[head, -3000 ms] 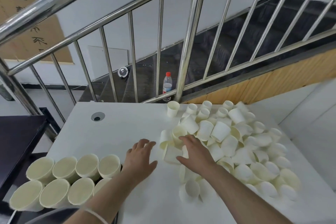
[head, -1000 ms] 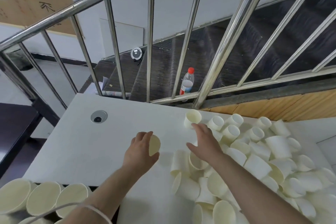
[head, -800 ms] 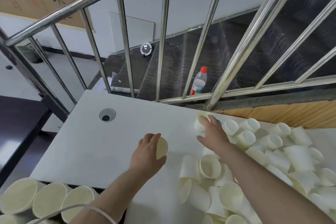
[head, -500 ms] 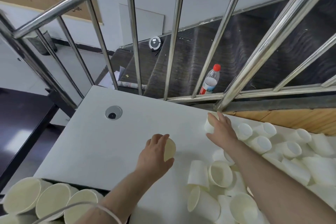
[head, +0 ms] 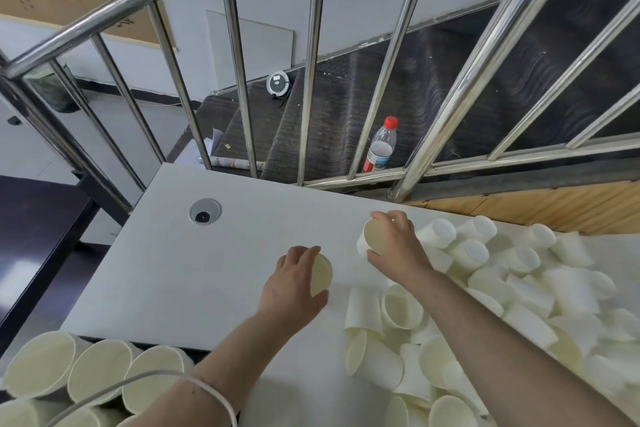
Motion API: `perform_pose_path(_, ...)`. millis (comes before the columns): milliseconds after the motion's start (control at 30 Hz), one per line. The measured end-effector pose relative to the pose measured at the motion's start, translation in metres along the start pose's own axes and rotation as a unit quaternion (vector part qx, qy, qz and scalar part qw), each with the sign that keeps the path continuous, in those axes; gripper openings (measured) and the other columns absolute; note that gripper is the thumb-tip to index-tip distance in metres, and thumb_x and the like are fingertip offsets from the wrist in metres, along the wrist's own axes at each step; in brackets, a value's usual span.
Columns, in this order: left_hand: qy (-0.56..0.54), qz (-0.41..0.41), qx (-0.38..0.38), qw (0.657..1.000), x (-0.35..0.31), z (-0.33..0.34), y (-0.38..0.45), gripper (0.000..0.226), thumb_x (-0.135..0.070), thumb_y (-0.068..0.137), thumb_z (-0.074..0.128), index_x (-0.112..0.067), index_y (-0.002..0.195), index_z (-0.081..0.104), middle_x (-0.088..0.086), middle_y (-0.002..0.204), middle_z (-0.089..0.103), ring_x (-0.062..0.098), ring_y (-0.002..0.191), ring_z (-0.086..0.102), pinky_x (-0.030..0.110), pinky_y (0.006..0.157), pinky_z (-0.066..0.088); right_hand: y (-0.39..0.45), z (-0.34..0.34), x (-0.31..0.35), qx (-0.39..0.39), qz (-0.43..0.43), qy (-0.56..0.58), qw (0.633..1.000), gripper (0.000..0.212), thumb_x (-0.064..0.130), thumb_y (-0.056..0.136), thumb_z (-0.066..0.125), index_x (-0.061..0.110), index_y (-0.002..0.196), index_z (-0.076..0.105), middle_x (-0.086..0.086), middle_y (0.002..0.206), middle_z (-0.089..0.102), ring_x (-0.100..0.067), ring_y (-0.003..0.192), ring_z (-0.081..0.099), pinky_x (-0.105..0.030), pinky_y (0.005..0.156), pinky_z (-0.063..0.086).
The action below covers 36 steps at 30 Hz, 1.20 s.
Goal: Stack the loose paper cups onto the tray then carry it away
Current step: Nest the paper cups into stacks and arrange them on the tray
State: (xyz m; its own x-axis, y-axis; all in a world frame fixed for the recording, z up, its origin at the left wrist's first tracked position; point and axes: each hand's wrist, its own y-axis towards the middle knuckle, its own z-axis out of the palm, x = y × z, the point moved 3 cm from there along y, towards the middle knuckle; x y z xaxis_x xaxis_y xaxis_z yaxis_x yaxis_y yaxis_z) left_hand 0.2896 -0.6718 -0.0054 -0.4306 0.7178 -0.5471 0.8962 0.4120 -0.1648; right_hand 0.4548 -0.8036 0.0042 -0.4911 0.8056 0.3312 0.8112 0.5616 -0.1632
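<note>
- We see a person's two bare forearms reach out over a white table (head: 173,274) that stands against a steel stair railing (head: 474,69).
- The left hand (head: 294,284) is curled round a paper cup (head: 321,274); the cup lies sideways in the grip, its open mouth turned to the right, above a bare stretch of the tabletop.
- The right hand (head: 394,246) grips a second cup (head: 373,236) at the near edge of the pile, thumb below and fingers over the top, the mouth of the cup turned toward us.
- The two hands are apart, each closed on its own cup, the right one farther from us than the left.
- A pile of loose cups (head: 512,291) covers the right side of the table; most lie on their sides or upside down, and they touch and overlap one another.
- At the lower left, off the table's near edge, rows of stacked cups (head: 97,371) show their open mouths to us; what they rest on we cannot tell.
- A thin white cord (head: 211,392) loops round the left wrist.
- A round cable port (head: 205,211) is set in the far left part of the tabletop.
- Beyond the railing, dark stairs (head: 346,107) run down; a plastic bottle with a red cap (head: 381,146) stands just behind the bottom rail, and a round white device (head: 278,82) sits farther off on a step.
</note>
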Motion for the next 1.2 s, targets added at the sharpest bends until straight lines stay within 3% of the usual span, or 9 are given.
perform_pose_path(400,-0.015,0.039,-0.051,0.998,-0.027,-0.019,-0.093,0.073,-0.033,0.082,0.061,-0.027,0.146,0.027,-0.007,0.142,0.033,0.018,0.128,0.037,0.031,0.091,0.046,-0.128,-0.023,0.034,-0.039,-0.076,0.025,0.996,0.072,0.021,0.084,0.066,0.028,0.147,0.031,0.003,0.142,0.029,-0.017,0.134,0.025,-0.031,0.099,0.042)
perform_pose_path(567,-0.029,0.023,-0.076,0.996,-0.018,-0.023,-0.151,0.071,-0.030,0.082,0.062,-0.026,0.145,0.030,-0.008,0.141,0.034,0.018,0.128,0.037,0.030,0.091,0.044,-0.183,-0.012,0.048,-0.052,-0.116,0.047,0.991,0.069,0.020,0.082,0.066,0.025,0.144,0.039,0.003,0.138,0.032,-0.018,0.131,0.028,-0.032,0.098,0.044)
perform_pose_path(667,-0.043,0.024,-0.093,0.994,-0.007,-0.023,-0.184,0.070,-0.027,0.081,0.064,-0.024,0.144,0.033,-0.006,0.140,0.036,0.019,0.125,0.040,0.026,0.094,0.039,-0.212,-0.003,0.059,-0.047,-0.137,0.050,0.988,0.067,0.020,0.082,0.065,0.025,0.143,0.039,0.003,0.137,0.033,-0.017,0.130,0.029,-0.032,0.095,0.046)
perform_pose_path(800,-0.050,0.011,-0.101,0.994,0.011,-0.029,-0.226,0.070,-0.029,0.080,0.065,-0.024,0.144,0.034,-0.009,0.139,0.037,0.017,0.125,0.040,0.032,0.092,0.046,-0.245,0.011,0.081,-0.035,-0.161,0.059,0.985,0.067,0.022,0.082,0.065,0.024,0.144,0.039,0.003,0.136,0.033,-0.017,0.130,0.030,-0.028,0.095,0.044)
perform_pose_path(1200,-0.053,0.000,-0.153,0.987,0.108,-0.094,-0.267,0.070,-0.023,0.078,0.069,-0.022,0.142,0.039,-0.006,0.140,0.040,0.019,0.129,0.039,0.030,0.097,0.042,-0.270,0.054,0.194,0.000,-0.189,0.054,0.981,0.069,0.024,0.084,0.062,0.026,0.146,0.033,0.004,0.139,0.029,-0.014,0.133,0.025,-0.026,0.097,0.043)
